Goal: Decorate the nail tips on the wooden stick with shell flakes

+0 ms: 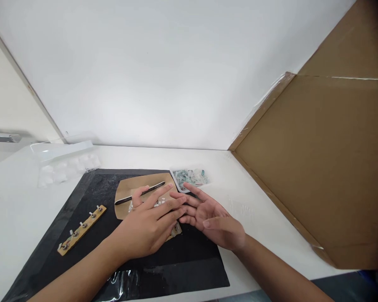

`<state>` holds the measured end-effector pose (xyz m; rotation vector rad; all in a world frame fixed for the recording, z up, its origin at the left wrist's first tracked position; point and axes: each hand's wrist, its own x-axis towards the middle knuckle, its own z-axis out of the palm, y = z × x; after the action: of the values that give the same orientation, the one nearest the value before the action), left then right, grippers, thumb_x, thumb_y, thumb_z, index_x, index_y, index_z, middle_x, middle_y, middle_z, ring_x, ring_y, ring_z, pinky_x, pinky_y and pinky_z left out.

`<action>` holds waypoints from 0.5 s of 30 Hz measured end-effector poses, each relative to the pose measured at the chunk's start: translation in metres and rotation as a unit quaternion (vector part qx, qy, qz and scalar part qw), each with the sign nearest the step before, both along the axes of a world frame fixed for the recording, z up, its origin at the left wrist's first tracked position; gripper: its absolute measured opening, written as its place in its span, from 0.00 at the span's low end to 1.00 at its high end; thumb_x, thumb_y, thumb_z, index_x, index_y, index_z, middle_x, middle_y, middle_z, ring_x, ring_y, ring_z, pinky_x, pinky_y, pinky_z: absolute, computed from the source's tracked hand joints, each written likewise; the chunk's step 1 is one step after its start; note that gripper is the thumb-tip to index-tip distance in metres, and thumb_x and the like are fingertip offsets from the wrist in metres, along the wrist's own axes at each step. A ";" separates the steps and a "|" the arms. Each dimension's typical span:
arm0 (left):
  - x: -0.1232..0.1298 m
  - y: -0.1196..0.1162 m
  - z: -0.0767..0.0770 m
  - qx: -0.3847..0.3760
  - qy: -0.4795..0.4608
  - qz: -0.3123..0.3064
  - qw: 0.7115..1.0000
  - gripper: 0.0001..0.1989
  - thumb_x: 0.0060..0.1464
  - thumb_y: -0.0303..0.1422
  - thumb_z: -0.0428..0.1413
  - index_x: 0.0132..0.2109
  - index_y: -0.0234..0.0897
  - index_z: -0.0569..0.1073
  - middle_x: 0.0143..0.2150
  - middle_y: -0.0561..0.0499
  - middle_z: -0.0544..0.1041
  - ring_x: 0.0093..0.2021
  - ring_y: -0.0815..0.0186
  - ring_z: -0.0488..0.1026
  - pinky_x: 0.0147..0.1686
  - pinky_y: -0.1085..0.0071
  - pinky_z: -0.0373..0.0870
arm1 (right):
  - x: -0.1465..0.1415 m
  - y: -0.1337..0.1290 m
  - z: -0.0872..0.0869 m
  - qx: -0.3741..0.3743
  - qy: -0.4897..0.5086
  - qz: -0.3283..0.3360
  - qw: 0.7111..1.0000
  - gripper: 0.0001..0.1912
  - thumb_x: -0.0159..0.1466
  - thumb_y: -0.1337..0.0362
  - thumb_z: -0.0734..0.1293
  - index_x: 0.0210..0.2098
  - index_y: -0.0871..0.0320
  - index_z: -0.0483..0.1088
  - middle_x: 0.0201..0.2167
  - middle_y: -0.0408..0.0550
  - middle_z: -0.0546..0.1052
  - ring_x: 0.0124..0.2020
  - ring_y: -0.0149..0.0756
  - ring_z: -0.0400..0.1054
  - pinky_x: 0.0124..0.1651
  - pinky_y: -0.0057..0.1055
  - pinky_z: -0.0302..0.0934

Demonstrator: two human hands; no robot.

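My left hand [153, 224] is palm down with its fingers spread, above a brown paper tray [126, 186]. My right hand [216, 220] is turned palm up, fingers apart, its fingertips meeting those of my left hand. Neither hand holds anything that I can see. A black and silver stick-like tool [124, 200] lies across the tray, and small white pieces [160, 203] show between my fingers. Part of a small yellowish item [175, 231] shows below my left hand; the rest is hidden.
A wooden strip with several metal posts [82, 230] lies on the black mat [119, 274]. Behind are a white container of greenish pieces [190, 178] and a clear plastic tray with white contents [69, 167]. Cardboard [315, 167] stands at right.
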<state>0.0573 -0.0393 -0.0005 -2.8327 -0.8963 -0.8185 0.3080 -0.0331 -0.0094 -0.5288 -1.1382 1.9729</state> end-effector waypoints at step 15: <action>-0.011 0.007 -0.003 0.003 -0.048 0.065 0.997 0.25 0.70 0.27 0.52 0.71 0.44 0.67 0.66 0.46 0.78 0.76 0.45 0.59 0.71 0.43 0.42 | 0.012 0.003 0.014 -0.005 -0.041 0.000 0.999 0.53 0.61 0.34 0.59 0.77 0.53 0.47 0.70 0.64 0.68 0.69 0.58 0.67 0.65 0.55 0.62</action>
<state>0.0463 -0.0318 -0.0037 -2.7146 -1.0766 -0.9463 0.3199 -0.0297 0.0048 -0.6187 -1.1793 1.9740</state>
